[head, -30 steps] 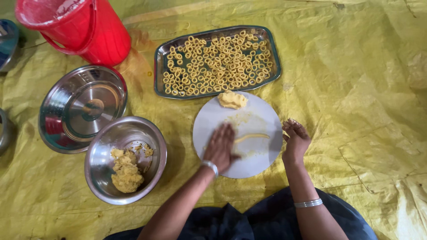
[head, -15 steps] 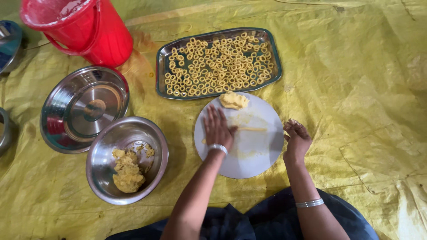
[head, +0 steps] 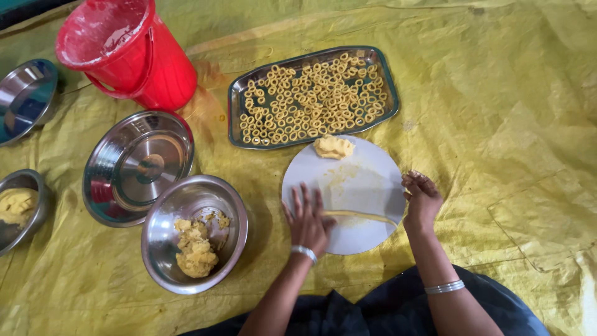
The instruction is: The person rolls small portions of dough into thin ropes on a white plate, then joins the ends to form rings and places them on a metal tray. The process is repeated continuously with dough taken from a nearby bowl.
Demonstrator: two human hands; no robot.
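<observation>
On the round white board [head: 364, 180], the left hand [head: 308, 218] lies flat and open across a thin dough rope [head: 364, 216]. Beside the board's edge, the right hand [head: 421, 200] curls loosely, holding nothing visible. Behind sits a grey tray [head: 235, 115] of dough rings [head: 314, 102].

Open yellow sheet [head: 516, 124] lies along the right edge; steel bowls [head: 194, 233], a lid [head: 138, 167] and a red bucket [head: 127, 53] crowd the left side, a tray [head: 236, 118] the far edge.
</observation>
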